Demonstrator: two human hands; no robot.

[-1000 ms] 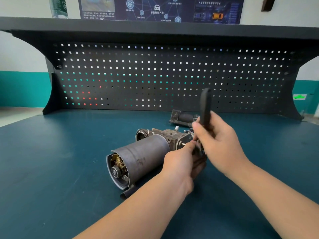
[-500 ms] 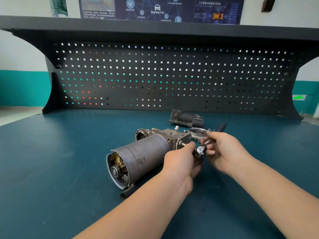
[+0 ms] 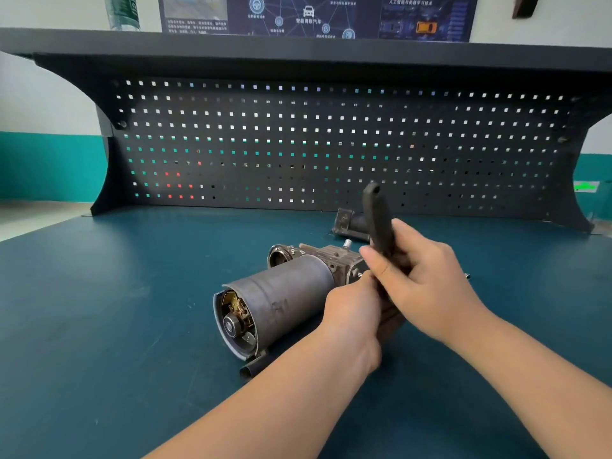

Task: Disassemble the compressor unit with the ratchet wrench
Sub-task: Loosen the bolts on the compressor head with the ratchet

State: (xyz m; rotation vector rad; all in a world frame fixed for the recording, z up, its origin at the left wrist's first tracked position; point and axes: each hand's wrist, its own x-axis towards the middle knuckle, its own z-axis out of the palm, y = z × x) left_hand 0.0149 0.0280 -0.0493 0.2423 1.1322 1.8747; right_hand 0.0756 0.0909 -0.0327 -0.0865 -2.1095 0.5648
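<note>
Head view, right hand (image 3: 427, 286) gripping ratchet wrench (image 3: 377, 220)

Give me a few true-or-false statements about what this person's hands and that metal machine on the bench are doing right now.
1. The right hand grips the ratchet wrench with its black handle pointing up. True.
2. The compressor unit stands upright on its end. False: it lies on its side on the workbench.
3. The left hand is at the compressor's far end, by the wrench head. True.
4. The pegboard is hung full of tools. False: no tools hang on it.
5. A smaller dark part lies behind the compressor. True.
</note>
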